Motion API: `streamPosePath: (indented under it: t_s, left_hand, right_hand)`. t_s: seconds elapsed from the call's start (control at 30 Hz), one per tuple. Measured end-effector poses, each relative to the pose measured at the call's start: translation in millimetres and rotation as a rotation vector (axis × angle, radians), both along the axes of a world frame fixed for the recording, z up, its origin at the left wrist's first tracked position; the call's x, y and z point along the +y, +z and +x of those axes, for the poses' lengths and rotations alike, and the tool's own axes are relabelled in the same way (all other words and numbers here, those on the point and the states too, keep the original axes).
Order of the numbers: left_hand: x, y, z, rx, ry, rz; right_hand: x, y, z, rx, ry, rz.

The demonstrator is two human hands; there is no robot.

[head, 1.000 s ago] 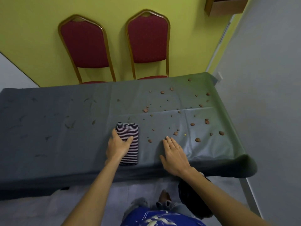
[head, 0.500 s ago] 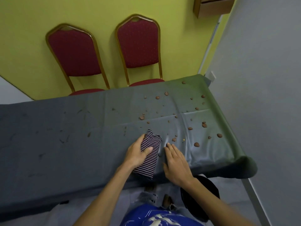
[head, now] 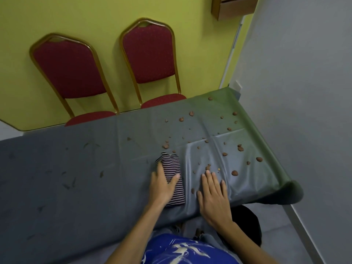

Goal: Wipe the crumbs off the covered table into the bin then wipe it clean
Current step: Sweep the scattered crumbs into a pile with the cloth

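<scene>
A grey-green cover lies over the table [head: 76, 178]. Brown crumbs [head: 224, 154] are scattered across its right half, several of them close to the near edge. A folded striped cloth [head: 172, 166] lies on the cover near the front, and my left hand [head: 162, 184] presses on its left side, thumb over the cloth. My right hand [head: 214, 195] rests flat on the cover just right of the cloth, fingers spread, with a crumb beside the thumb. A dark round bin [head: 247, 223] sits on the floor below the table's front edge, partly hidden by my right arm.
Two red chairs with gold frames [head: 150, 60] stand against the yellow wall behind the table. A grey wall [head: 304, 111] runs close along the table's right end. Dark marks [head: 68, 185] spot the cover's left half. A wooden box [head: 234, 6] hangs at top right.
My left hand tilted the cloth toward the right hand, then straightened it and slid it back left. The right hand stayed flat near the front edge. The view shifted slightly.
</scene>
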State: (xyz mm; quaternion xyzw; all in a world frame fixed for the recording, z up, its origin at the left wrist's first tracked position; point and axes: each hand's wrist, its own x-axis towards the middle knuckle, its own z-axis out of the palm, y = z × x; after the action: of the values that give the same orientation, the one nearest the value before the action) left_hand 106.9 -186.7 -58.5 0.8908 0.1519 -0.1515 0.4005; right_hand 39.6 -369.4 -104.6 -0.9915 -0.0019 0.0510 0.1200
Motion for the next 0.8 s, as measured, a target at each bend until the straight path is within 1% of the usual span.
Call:
streamPosePath:
  t_s: [0.13,0.17,0.23,0.27,0.33,0.4,0.47,0.53,0.6,0.67,0.73,0.8]
  left_hand:
    - [-12.5,4.5,8.5,-0.038,-0.293,0.14]
    - [-13.5,7.9,10.3,-0.023,-0.356,0.155]
    - [-8.9,12.9,18.5,0.024,-0.442,0.144]
    - [-2.5,14.3,24.7,0.032,-0.452,0.114]
    - [16.1,17.0,40.8,0.003,-0.382,0.006]
    - [40.0,21.3,62.8,-0.046,-0.205,-0.083]
    - [64.8,23.3,90.5,-0.105,-0.029,-0.072]
    - [83.1,22.4,117.2,-0.131,0.072,-0.033]
    - [89.4,18.3,135.0,-0.122,0.093,0.023]
    - [82.6,14.7,140.3,-0.089,0.056,0.05]
    - [66.4,14.9,137.8,-0.083,-0.014,0.076]
    - [48.2,14.6,131.8,-0.094,-0.13,0.073]
  right_hand:
    - [1.5,-5.7,-1.5,-0.02,-0.014,-0.021]
    - [2.0,-6.7,-1.6,-0.023,-0.014,-0.029]
    - [1.8,-9.1,-1.8,-0.036,-0.011,-0.039]
    - [0.9,-11.1,-1.8,-0.039,-0.012,-0.039]
    - [-0.9,-14.2,-2.1,-0.039,-0.019,-0.033]
    - [-0.6,-16.1,-2.4,-0.046,-0.031,-0.024]
    - [1.5,-16.6,-2.9,-0.045,-0.048,-0.016]
    - [4.7,-17.1,-3.0,-0.048,-0.077,-0.007]
    - [6.3,-16.8,-3.9,-0.044,-0.098,0.001]
    - [6.9,-16.4,-5.3,-0.043,-0.104,0.011]
    - [6.9,-15.7,-5.1,-0.051,-0.109,0.025]
    - [6.9,-15.6,-4.8,-0.062,-0.112,0.036]
